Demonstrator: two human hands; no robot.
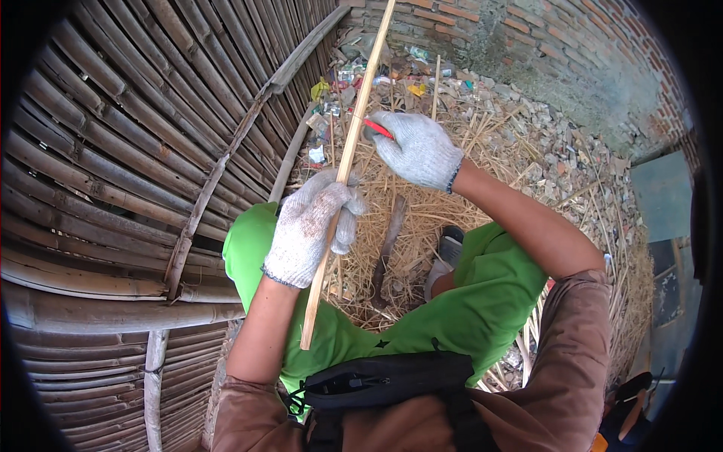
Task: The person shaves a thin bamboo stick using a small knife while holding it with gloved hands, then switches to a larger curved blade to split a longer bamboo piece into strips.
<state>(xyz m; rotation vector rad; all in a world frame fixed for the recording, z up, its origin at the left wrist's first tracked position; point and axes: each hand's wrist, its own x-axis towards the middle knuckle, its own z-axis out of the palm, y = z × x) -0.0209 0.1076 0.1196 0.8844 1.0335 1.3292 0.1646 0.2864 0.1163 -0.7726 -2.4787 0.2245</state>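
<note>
A long, pale bamboo strip slants up and away from my lap past the upper edge of the view. My left hand, in a whitish knit glove with brown smudges, is closed around its lower half. Farther along, my right hand, gloved the same way, grips a slim red tool. The tool's thin front end meets the strip's right side; whether it is a knife or a marker I cannot tell. Below the hands, a dark piece of wood lies on the straw between my legs.
A bamboo-slat wall runs close along the left. Straw and shavings cover the ground, with rubble and litter toward the brick wall at the back. A black waist bag lies across my lap. Greenish panels lean at right.
</note>
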